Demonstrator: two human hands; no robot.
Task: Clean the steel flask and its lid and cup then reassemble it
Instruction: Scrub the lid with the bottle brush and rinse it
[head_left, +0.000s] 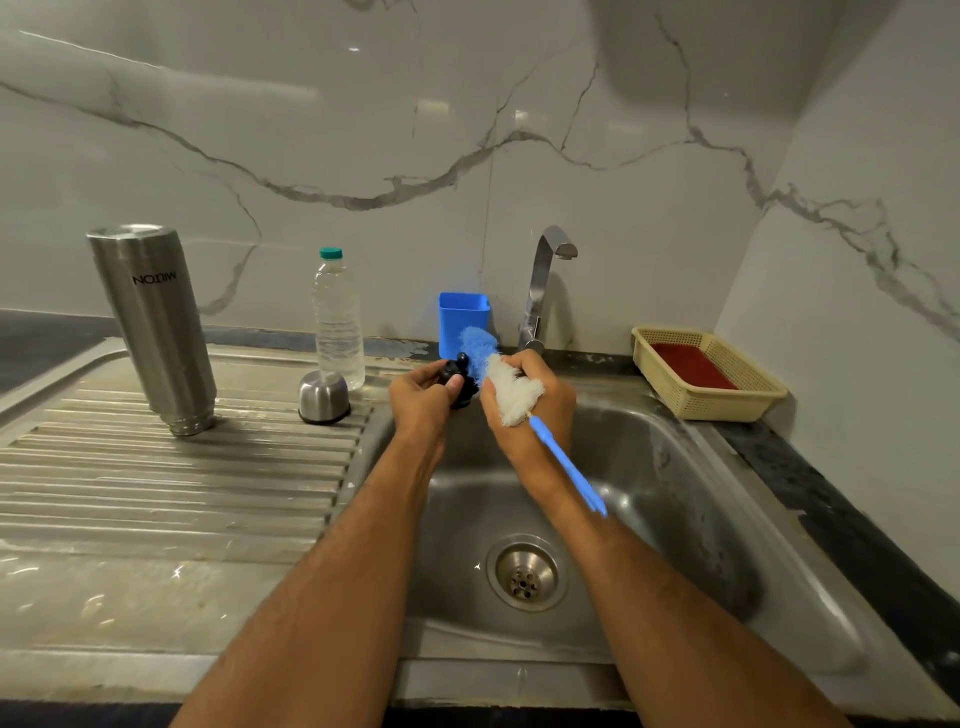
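Flask (156, 332) stands upside down on the ribbed drainer, well to the left of both hands, mouth down, I'd guess so it drains. Its steel cup (323, 396) sits inverted nearer, just left of the left hand (423, 397). That hand's grip is pinched on the black lid (460, 382), held over the sink (675, 519) so drips fall in. The right hand (535, 405) is clamped round the brush (511, 395) right at the bristles, likely for close control, bristles touching the lid.
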